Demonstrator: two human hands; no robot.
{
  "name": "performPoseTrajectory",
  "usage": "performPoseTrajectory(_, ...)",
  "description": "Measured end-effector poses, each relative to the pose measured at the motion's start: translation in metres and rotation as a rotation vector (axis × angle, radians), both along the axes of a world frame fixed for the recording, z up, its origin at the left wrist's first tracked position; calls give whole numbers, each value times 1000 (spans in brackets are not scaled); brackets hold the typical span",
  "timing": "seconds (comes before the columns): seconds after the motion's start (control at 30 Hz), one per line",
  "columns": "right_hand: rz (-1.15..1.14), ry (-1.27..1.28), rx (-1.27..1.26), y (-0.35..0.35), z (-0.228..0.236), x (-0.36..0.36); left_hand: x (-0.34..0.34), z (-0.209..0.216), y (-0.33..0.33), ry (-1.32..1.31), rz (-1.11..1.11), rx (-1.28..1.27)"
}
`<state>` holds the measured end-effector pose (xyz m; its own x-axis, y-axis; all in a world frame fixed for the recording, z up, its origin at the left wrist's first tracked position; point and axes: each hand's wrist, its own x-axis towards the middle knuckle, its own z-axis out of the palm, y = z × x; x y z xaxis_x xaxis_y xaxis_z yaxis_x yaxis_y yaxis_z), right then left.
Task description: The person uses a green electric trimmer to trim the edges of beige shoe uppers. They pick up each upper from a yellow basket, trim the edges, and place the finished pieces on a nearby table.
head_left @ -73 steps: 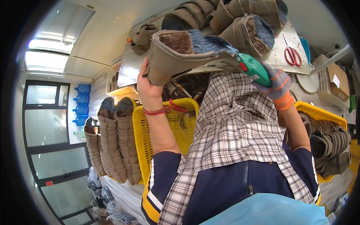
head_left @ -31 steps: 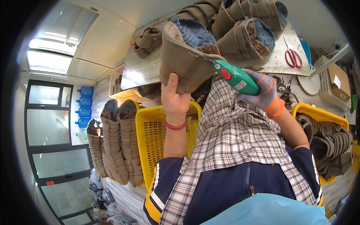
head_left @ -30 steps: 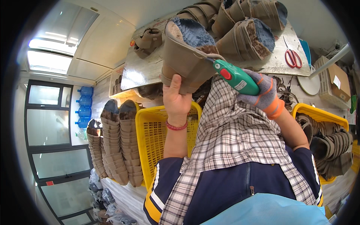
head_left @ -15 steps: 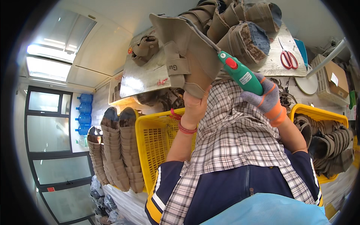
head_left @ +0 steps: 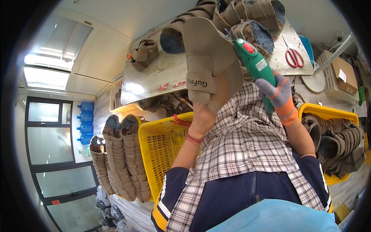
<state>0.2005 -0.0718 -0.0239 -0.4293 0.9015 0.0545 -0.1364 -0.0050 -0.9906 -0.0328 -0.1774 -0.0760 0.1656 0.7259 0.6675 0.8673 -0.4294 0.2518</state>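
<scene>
At the far left is a dark-framed glass door (head_left: 49, 144), and beside it a column of blue water bottles (head_left: 85, 128) near the wall. Below these, bundles in clear plastic (head_left: 109, 207) lie on the floor. Next come tall columns of nested brown uppers (head_left: 133, 162), with dark fleecy lining showing at their upper ends. Just right of them sits a yellow basket (head_left: 153, 141) with slotted walls, a red strip (head_left: 181, 121) at its rim.

Above the basket, a curled brown piece (head_left: 145, 54) rests on the left part of the bench (head_left: 145, 83). The left hand (head_left: 203, 118), bare and with a red bracelet (head_left: 194, 139) at the wrist, grips the lower end of a taupe boot upper (head_left: 198, 46). This upper is held up in front of the bench, its strap with dark lettering facing the camera. More nested uppers (head_left: 267, 16) lie along the back of the bench.

A checked apron (head_left: 239, 143) covers the person's front. To the right of the boot upper, the right hand (head_left: 275, 94), in a grey and orange glove, is wrapped around a green handheld tool (head_left: 254, 60) with a red button. The tool's tip points at the upper's right edge; whether they touch is hard to make out.

Farther right, red-handled scissors (head_left: 295, 58) lie on the bench, and below them another yellow basket (head_left: 328, 110) holds stacked brown pieces (head_left: 342, 145). A cardboard box (head_left: 343, 78) stands at far right.
</scene>
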Motion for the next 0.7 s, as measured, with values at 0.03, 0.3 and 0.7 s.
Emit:
performPoseTrajectory(0.03,-39,16,-19,2,0,0,-2,0,-1,-29,-27,19)
performPoseTrajectory(0.3,-268,-119,116,21,-22,39,-114,5,-7,258,563,-202)
performPoseTrajectory(0.7,-339,-101,65,17,-53,72,-84,-73,137,-921,291,-235)
